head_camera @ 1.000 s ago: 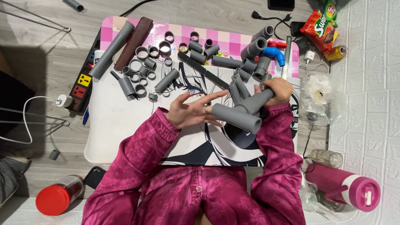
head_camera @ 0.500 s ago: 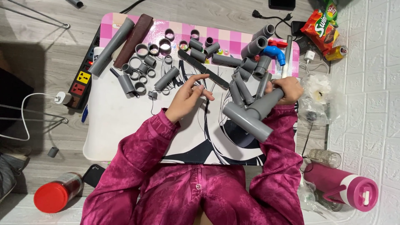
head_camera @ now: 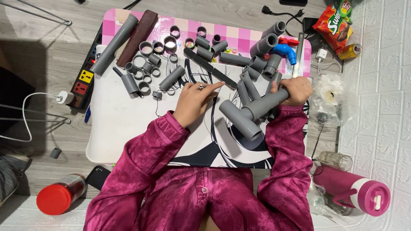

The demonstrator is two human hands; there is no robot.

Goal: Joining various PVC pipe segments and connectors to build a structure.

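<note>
We noted the grey pipe assembly (head_camera: 252,112) near the right edge of the white mat (head_camera: 115,124), in front of the person's chest. It was a T shape: one smooth, matte plastic tube set crosswise on the end of a second. The right hand (head_camera: 295,90) was closed around the far end of the second tube, with the cross tube pointing toward the body. The left hand (head_camera: 195,100) lay spread and palm down on the mat, gripping nothing. Its fingertips (head_camera: 220,84) reached toward the near end of a flat dark strip (head_camera: 212,69); we could not tell whether they touched it.

We judged the step in hand to be selection of a further piece while the assembly was held steady. Any next move would call for a firm hold on the T and a pinch on one piece only, as the loose tubes (head_camera: 248,87) lay crowded just beside the assembly.

Farther out we recorded short grey rings (head_camera: 145,68), cut cleanly and hollow, a long grey pipe (head_camera: 113,45), a brown bar (head_camera: 137,32) and a glossy blue elbow fitting (head_camera: 284,50). The mat rested on a pink checked table (head_camera: 239,36).
</note>
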